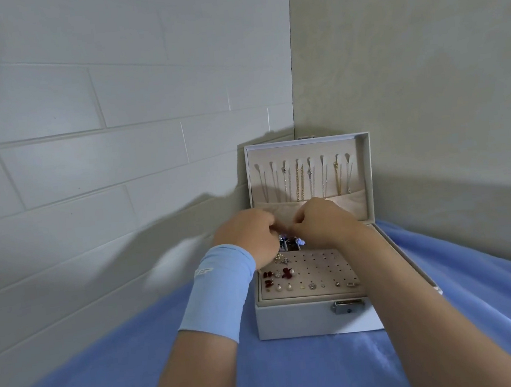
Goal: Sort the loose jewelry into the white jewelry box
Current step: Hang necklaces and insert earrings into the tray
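While the white jewelry box (310, 319) sits open on soft blue cloth (110, 379), the left hand (249, 234) and right hand (322, 221) curl fingertip to fingertip above its beige perforated tray (327, 267) of earrings (282, 276); whether they pinch anything is hidden. Thin chains (299, 179) hang in the lid (369, 176).

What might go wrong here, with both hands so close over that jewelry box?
The left hand and right hand work close together above the white jewelry box; anything tiny slipping from them might get lost in it. The blue wristband sits beside the red earrings and might knock them. Knuckles near the hanging necklaces might snag chains.
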The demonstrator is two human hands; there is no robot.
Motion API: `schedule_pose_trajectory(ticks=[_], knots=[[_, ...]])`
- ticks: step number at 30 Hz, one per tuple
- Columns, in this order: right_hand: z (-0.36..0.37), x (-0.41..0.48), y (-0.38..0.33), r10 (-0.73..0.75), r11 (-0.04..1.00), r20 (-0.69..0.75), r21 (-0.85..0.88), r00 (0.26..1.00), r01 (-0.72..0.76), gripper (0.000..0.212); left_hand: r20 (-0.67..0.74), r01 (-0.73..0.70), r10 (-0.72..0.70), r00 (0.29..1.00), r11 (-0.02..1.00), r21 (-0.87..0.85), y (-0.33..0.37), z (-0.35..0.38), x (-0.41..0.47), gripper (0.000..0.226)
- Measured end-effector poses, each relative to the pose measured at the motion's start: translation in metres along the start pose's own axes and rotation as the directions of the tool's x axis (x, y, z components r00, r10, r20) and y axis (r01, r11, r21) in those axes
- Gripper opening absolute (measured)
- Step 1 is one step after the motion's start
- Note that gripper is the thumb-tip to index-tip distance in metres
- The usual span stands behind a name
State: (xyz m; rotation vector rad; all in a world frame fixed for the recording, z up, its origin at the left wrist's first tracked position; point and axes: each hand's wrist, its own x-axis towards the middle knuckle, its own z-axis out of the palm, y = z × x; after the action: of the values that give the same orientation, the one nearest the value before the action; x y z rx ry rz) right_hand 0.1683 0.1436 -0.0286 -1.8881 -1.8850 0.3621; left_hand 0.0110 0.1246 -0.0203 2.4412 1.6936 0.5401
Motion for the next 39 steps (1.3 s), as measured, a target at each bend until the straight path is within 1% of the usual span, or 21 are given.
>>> schedule_pose_trajectory(ticks=[1,3,6,8,11,13,17,19,22,24,28,30,32,36,39], knots=[[-0.004,-0.001,0.0,-0.013,0.999,0.032,0.033,0.999,0.012,0.034,0.049,0.012,-0.014,0.999,1.0,0.028,0.0,0.001,-0.001,0.041],[-0.012,-0.003,0.0,-0.029,0.996,0.082,0.083,0.996,0.022,0.024,0.111,0.039,-0.044,0.993,0.998,0.045,0.0,0.003,-0.002,0.039],[-0.018,-0.005,0.004,-0.024,0.999,0.114,0.042,0.993,0.019,0.016,0.124,0.048,-0.051,0.991,0.998,0.034,-0.002,0.004,-0.002,0.037],[-0.016,-0.005,0.006,-0.035,0.999,0.129,0.002,0.991,0.035,0.009,0.14,0.043,-0.041,0.989,0.999,-0.017,-0.003,0.001,-0.003,0.038],[-0.013,-0.006,0.003,-0.05,0.999,0.111,-0.015,0.993,0.052,0.003,0.099,0.042,-0.033,0.995,0.995,-0.091,-0.006,-0.005,-0.005,0.04],[-0.013,-0.007,0.0,-0.054,0.998,0.092,-0.022,0.994,0.057,0.004,0.073,0.048,-0.042,0.996,0.995,-0.085,-0.009,-0.006,-0.004,0.04],[-0.013,-0.01,-0.003,-0.056,0.993,0.149,-0.093,0.987,0.07,0.012,0.132,0.058,-0.054,0.99,0.998,-0.024,-0.008,0.003,-0.002,0.035],[-0.014,-0.009,-0.003,-0.06,0.992,0.128,-0.105,0.99,0.074,0.011,0.134,0.061,-0.055,0.989,0.997,-0.037,-0.009,0.006,0.0,0.032],[-0.012,-0.007,-0.003,-0.095,0.989,0.054,-0.107,0.994,0.1,0.009,0.115,0.072,-0.063,0.991,0.995,-0.074,-0.011,0.001,-0.002,0.034],[-0.008,-0.007,-0.003,-0.099,0.991,0.061,-0.082,0.993,0.104,0.01,0.082,0.056,-0.051,0.995,0.997,-0.053,-0.013,0.0,-0.001,0.035],[-0.004,-0.004,-0.002,-0.086,0.979,0.057,-0.183,0.995,0.095,0.008,0.123,0.046,-0.043,0.992,0.999,-0.022,-0.01,0.008,0.001,0.032],[-0.005,-0.004,-0.001,-0.095,0.98,0.051,-0.17,0.994,0.102,0.007,0.124,0.041,-0.035,0.992,0.998,-0.05,-0.01,0.006,0.0,0.032],[-0.005,-0.007,-0.003,-0.102,0.982,0.054,-0.151,0.993,0.11,0.005,0.09,0.038,-0.03,0.995,0.995,-0.095,-0.01,-0.001,-0.004,0.032],[0.001,-0.017,-0.006,-0.096,0.972,0.022,-0.213,0.995,0.099,0.007,0.0,0.015,-0.015,1.0,0.987,-0.162,-0.01,-0.008,-0.018,0.031],[0.0,-0.029,-0.007,-0.094,0.986,-0.007,-0.136,0.996,0.092,0.013,-0.019,-0.014,0.011,1.0,0.981,-0.192,-0.011,-0.008,-0.031,0.029]])
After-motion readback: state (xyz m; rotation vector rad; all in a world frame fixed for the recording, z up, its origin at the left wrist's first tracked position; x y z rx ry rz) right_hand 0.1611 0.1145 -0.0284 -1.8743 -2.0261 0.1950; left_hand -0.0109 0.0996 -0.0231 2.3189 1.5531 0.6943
